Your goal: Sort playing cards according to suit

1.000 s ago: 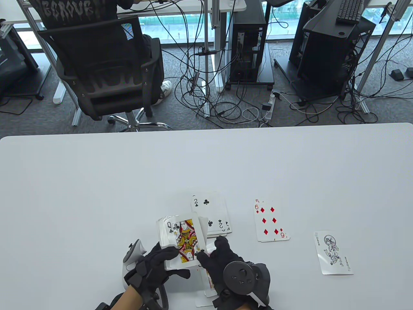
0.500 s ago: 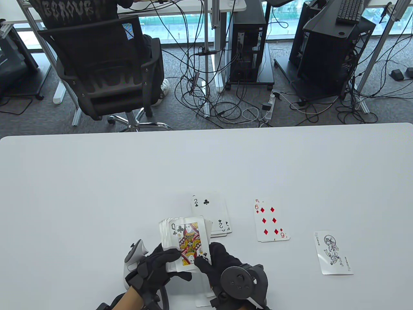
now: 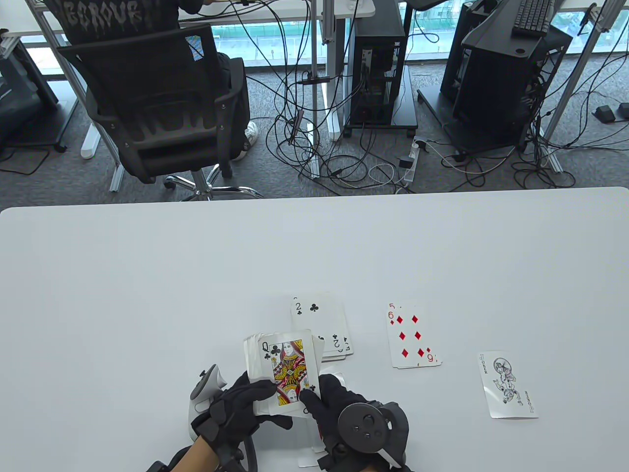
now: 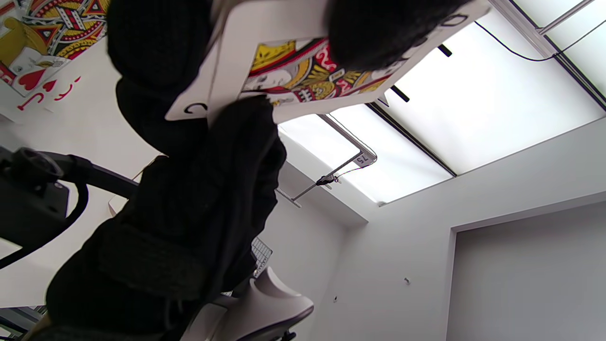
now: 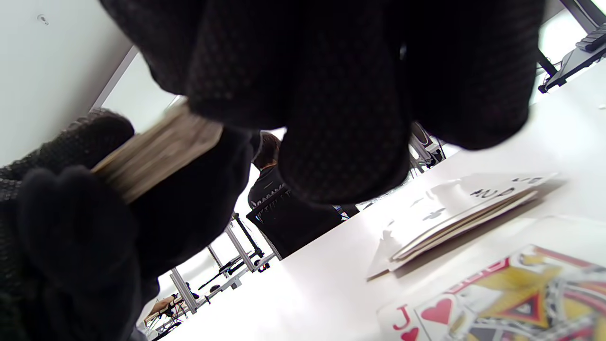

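My left hand (image 3: 236,403) holds the deck (image 3: 260,364) face up above the table's near edge. The queen of clubs (image 3: 290,369) lies on top, pushed to the right. My right hand (image 3: 339,408) pinches its lower right corner. The deck's edge shows in the right wrist view (image 5: 156,151). The clubs pile (image 3: 322,327) has the 2 of clubs on top, just beyond the deck. The diamonds pile (image 3: 413,337) with the 6 of diamonds lies to its right. A jack of hearts (image 5: 497,303) lies on the table under my hands.
A joker card (image 3: 508,386) lies face up at the right, near the front edge. The white table (image 3: 196,275) stretches wide to the left and back. An office chair and cables stand on the floor beyond the far edge.
The queen of clubs has slid right and down on the deck, straightening. My right hand drew back toward me, keeping its pinch on the card's corner. The left hand barely moved.
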Motion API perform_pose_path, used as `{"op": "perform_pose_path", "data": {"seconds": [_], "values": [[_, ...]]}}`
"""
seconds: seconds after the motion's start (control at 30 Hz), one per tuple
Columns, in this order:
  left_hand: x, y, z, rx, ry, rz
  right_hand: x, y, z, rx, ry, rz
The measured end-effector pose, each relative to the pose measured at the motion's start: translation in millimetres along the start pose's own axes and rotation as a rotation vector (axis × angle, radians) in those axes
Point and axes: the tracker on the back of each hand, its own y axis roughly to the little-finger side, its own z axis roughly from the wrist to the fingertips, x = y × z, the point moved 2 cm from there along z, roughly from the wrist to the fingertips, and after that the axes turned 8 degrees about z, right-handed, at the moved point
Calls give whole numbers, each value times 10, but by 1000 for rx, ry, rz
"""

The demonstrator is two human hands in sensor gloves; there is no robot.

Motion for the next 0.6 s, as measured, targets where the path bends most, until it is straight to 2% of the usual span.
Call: {"op": "perform_pose_path", "data": {"seconds": [0.3,0.6], "values": [[17,6,6,5,11,-15,43,7,0,3,36,28],[8,-10,-1,26,3,-29,262,85,11,-47,150,61]]}}
